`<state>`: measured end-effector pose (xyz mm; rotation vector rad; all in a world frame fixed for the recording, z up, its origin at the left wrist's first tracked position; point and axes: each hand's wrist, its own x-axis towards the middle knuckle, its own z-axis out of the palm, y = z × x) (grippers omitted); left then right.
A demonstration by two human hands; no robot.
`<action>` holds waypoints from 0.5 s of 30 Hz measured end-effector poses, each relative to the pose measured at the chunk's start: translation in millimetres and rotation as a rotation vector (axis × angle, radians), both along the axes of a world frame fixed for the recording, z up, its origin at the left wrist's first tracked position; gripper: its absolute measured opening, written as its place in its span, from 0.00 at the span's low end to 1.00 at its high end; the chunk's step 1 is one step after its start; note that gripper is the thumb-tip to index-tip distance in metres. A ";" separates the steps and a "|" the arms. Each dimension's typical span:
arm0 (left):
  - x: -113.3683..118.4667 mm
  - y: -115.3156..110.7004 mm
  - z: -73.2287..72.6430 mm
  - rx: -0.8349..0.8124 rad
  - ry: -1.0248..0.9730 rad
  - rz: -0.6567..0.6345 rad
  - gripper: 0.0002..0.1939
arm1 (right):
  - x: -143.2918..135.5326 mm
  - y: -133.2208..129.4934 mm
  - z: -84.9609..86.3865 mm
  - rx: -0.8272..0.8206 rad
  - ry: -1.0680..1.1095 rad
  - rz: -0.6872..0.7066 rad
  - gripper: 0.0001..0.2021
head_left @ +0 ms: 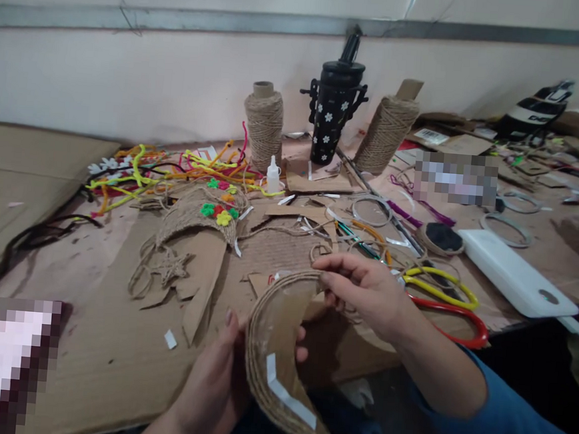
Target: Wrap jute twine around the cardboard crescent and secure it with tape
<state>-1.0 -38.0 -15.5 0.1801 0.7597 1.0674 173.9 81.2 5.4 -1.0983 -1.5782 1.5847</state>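
A cardboard crescent edged with several rows of jute twine is held up over the table's near side. A bent strip of white tape lies on its lower face. My left hand grips the crescent's outer curve, its fingertips showing at the inner edge. With thumb and fingers pinched at the upper tip, my right hand holds the jute twine against the rim. To the left rests a twine-covered crescent with small coloured flowers, and below it a twine star.
Two twine spools flank a black tumbler at the back. A small glue bottle stands before them. Scissors with red handles, yellow-handled scissors and a white power bank lie right. Coloured pipe cleaners are heaped left.
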 end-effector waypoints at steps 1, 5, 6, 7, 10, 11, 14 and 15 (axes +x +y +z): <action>0.7 -0.4 0.4 0.020 0.005 0.014 0.24 | 1.0 0.4 0.8 -0.017 0.021 -0.073 0.10; 3.4 -0.7 2.1 0.065 0.091 0.032 0.14 | 5.9 4.3 0.2 -0.026 0.065 -0.264 0.11; 4.1 -0.3 2.2 0.066 0.119 0.027 0.14 | 7.1 5.1 -1.0 -0.010 0.077 -0.284 0.11; 4.6 0.1 2.1 0.067 0.145 0.020 0.14 | 8.3 5.7 -2.4 0.006 0.088 -0.296 0.11; 6.2 1.9 1.6 0.067 0.182 0.036 0.13 | 10.8 6.5 -6.7 0.020 0.095 -0.309 0.11; 6.6 2.7 1.5 0.064 0.180 0.057 0.12 | 11.4 6.5 -7.8 0.013 0.093 -0.315 0.11; 8.0 5.1 2.2 0.030 0.163 0.077 0.10 | 13.0 6.6 -10.1 -0.006 0.085 -0.327 0.12; 8.3 5.9 2.6 0.019 0.161 0.072 0.09 | 13.5 6.6 -10.4 -0.006 0.083 -0.331 0.12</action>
